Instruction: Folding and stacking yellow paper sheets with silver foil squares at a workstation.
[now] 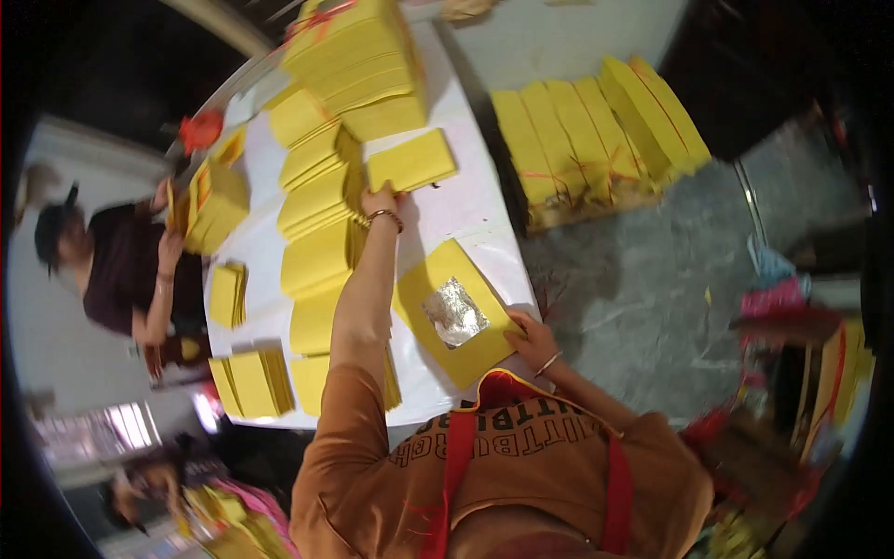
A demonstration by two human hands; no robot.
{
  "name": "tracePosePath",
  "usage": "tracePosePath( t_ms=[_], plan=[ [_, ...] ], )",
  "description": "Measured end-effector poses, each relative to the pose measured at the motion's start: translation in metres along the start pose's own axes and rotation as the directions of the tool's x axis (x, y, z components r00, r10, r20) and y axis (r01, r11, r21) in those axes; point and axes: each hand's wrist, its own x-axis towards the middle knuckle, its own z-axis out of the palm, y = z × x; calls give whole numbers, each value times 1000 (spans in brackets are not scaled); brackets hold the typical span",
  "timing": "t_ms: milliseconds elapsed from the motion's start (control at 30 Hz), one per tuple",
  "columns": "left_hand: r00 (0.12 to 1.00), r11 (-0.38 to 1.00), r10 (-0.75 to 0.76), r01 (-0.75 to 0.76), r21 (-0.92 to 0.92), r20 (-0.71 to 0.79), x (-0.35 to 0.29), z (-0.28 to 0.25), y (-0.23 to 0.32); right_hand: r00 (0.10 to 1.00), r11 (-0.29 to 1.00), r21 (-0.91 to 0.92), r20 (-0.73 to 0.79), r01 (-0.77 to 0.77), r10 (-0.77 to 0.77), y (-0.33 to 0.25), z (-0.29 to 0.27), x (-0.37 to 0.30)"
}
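My left hand reaches far across the table, its fingers closed at the near left corner of a small flat stack of yellow paper. Close to my body, my right hand pinches the right edge of a yellow paper sheet, which lies slanted near the table's right edge. A shiny silver foil square sits in the middle of that sheet. How many layers are under the foil sheet I cannot tell. Left of my left forearm runs a row of folded yellow paper bundles, leaning on one another.
The white-covered table carries a tall tied yellow stack at its far end and smaller bundles at its near left. Across it, a person handles yellow paper. Tied yellow stacks stand on the right, beside grey floor.
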Motion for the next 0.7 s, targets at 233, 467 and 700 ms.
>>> tracePosePath(
  t_ms=[233, 467, 700],
  plan=[
    [999, 998, 34, -36, -42, -38, -10, 18, 7, 998, 997, -71, -52, 26, -30, 10, 1, -6],
    [969, 900, 191, -107, 423, -159, -35, 7, 5, 1000, 1000, -5, -21, -19, 19, -6, 11, -5],
    [511, -116, 467, -774, 623, 722, -110, 15, 10, 998, 998, -26, -37, -59, 58, -3, 4, -6]
  ],
)
